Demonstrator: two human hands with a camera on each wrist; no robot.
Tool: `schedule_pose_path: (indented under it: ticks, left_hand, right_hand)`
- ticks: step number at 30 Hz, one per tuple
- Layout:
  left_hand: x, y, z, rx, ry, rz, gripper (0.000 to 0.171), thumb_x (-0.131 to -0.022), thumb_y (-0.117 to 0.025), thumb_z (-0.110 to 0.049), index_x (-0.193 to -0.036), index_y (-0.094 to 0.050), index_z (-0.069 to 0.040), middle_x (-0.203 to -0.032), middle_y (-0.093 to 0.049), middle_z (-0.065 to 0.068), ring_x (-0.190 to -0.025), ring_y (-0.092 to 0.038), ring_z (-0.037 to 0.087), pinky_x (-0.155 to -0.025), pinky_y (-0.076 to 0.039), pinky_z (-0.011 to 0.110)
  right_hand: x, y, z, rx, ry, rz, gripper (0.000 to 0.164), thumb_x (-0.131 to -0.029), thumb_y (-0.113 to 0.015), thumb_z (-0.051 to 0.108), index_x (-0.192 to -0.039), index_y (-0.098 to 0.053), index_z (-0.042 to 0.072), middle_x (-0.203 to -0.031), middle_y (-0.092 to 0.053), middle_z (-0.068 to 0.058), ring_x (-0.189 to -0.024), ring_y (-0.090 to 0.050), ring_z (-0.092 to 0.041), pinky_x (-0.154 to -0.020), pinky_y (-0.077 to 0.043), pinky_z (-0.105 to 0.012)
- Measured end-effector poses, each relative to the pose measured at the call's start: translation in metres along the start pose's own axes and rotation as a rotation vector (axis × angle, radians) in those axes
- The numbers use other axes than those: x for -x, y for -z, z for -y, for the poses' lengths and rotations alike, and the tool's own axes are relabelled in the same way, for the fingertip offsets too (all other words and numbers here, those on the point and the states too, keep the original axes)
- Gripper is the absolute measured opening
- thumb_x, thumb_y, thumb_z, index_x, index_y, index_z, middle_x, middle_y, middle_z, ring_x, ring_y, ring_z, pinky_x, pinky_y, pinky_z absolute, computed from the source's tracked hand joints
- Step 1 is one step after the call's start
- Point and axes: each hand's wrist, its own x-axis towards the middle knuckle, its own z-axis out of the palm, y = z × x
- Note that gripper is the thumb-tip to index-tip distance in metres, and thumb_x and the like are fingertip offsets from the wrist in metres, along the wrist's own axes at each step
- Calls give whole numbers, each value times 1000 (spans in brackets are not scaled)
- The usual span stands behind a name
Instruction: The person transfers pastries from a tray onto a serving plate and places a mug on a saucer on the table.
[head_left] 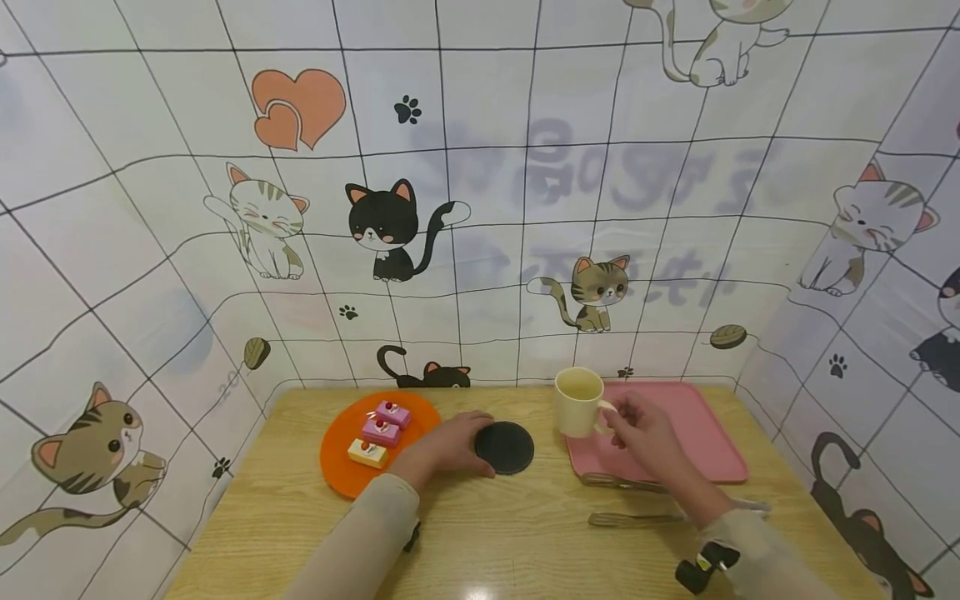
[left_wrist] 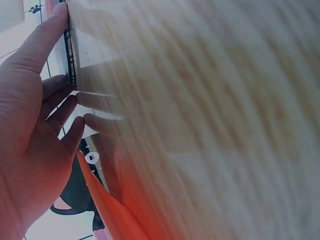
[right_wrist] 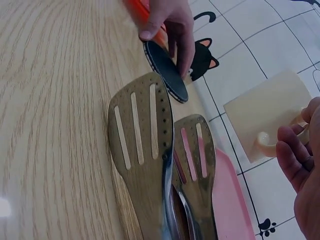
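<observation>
My right hand (head_left: pixel 640 429) grips a cream mug (right_wrist: pixel 267 115) by its handle. The mug (head_left: pixel 576 407) is upright and overlaps the left edge of the pink tray in the head view. Left of it, a round black coaster (head_left: pixel 504 447) lies on the wooden table. My left hand (head_left: pixel 452 446) holds that coaster at its left side, thumb on the near rim and fingers toward the far rim. From the left wrist, the hand (left_wrist: pixel 37 105) shows with its thumb and fingertips along the coaster's thin edge (left_wrist: pixel 69 47).
An orange plate (head_left: pixel 336 467) with three small toy cake slices (head_left: pixel 381 432) stands at the left. The pink tray (head_left: pixel 701 429) lies at the back right. Two slotted turners (head_left: pixel 633 520) lie in front of it, below my right forearm. A cat-print wall (head_left: pixel 487 192) encloses the table.
</observation>
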Motion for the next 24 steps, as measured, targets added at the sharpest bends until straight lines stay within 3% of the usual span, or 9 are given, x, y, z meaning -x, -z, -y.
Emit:
schedule_pose_path:
  ticks: [10, 16, 24]
  left_hand:
    - [-1, 0, 0, 5, 6, 6, 97, -82, -97, -52, -163, -55, -18, -168, -51, 3, -154, -49, 28, -129, -39, 49]
    - [-2, 0, 0, 15, 11, 5, 97, -82, -98, -51, -162, -56, -17, -168, -52, 3, -155, -48, 28, -129, -38, 49]
    - [-3, -1, 1, 13, 15, -1, 97, -82, -98, -50, -162, -56, -17, -169, -52, 3, -155, -48, 28, -129, -38, 49]
  right_hand:
    - [-2, -24, 4, -51, 27, 60, 20, -110, -73, 20, -106, -64, 3, -93, -68, -20, -69, -67, -21, -61, -63, -33]
    - [-3, -38, 8, -46, -2, 82, 17, -110, -73, 20, -105, -66, 5, -90, -68, -17, -70, -67, -22, -61, -61, -31]
    - [-3, -53, 12, -51, 17, 139, 13, -110, -71, 15, -104, -66, 5, -91, -70, -24, -71, -69, -22, -61, -63, -34]
